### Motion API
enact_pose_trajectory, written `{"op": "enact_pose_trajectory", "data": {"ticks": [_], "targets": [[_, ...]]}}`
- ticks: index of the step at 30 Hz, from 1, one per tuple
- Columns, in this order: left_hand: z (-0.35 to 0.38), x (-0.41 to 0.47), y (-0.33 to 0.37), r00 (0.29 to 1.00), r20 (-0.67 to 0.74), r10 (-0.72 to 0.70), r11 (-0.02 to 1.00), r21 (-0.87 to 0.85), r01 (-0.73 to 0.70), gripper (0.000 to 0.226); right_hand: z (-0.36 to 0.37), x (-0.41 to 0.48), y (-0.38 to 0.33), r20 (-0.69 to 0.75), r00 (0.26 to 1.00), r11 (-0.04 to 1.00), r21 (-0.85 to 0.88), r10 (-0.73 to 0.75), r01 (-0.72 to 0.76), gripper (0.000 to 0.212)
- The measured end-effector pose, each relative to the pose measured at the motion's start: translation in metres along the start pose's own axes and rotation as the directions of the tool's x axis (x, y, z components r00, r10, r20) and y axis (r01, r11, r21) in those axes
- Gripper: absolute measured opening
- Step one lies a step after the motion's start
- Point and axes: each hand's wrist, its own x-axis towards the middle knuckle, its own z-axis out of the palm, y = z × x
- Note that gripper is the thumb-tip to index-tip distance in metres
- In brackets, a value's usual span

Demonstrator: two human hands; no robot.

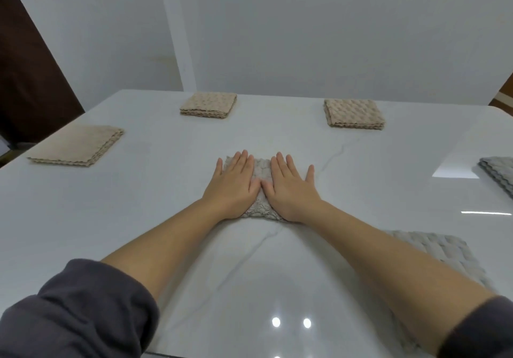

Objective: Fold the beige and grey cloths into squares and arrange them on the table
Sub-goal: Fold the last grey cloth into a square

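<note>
The one table (361, 191) bears six cloths, three beige, namely the left beige cloth (77, 145), middle beige cloth (208, 104) and right beige cloth (354, 113), and three grey (pressed grey cloth (261, 209), near grey cloth (449, 246), edge grey cloth (499, 171)), plus two hands, left hand (236, 183) and right hand (291, 188).

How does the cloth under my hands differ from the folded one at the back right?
The cloth under the hands is grey; the back-right cloth is beige. The grey one lies mid-table, pressed flat by the left hand and right hand; the beige one sits untouched near the far edge. Both are folded, with a bumpy weave.
</note>
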Motion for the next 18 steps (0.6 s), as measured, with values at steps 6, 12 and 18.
{"op": "enact_pose_trajectory", "data": {"ticks": [6, 12, 18], "targets": [[0.002, -0.002, 0.001, 1.000, 0.001, -0.015, 1.000, -0.005, 0.015, 0.062, -0.001, 0.004, 0.000, 0.007, 1.000, 1.000, -0.021, 0.003, -0.003, 0.065], [-0.017, -0.035, -0.044, 0.929, -0.057, 0.366, 0.931, 0.022, -0.365, 0.091, -0.022, 0.004, 0.011, -0.066, 0.998, 0.991, 0.135, 0.002, 0.007, 0.060], [-0.039, -0.059, -0.107, 0.979, -0.199, 0.042, 0.999, 0.031, -0.036, 0.080, -0.052, -0.017, 0.014, -0.346, 0.938, 0.990, -0.140, -0.031, -0.018, 0.037]]}}
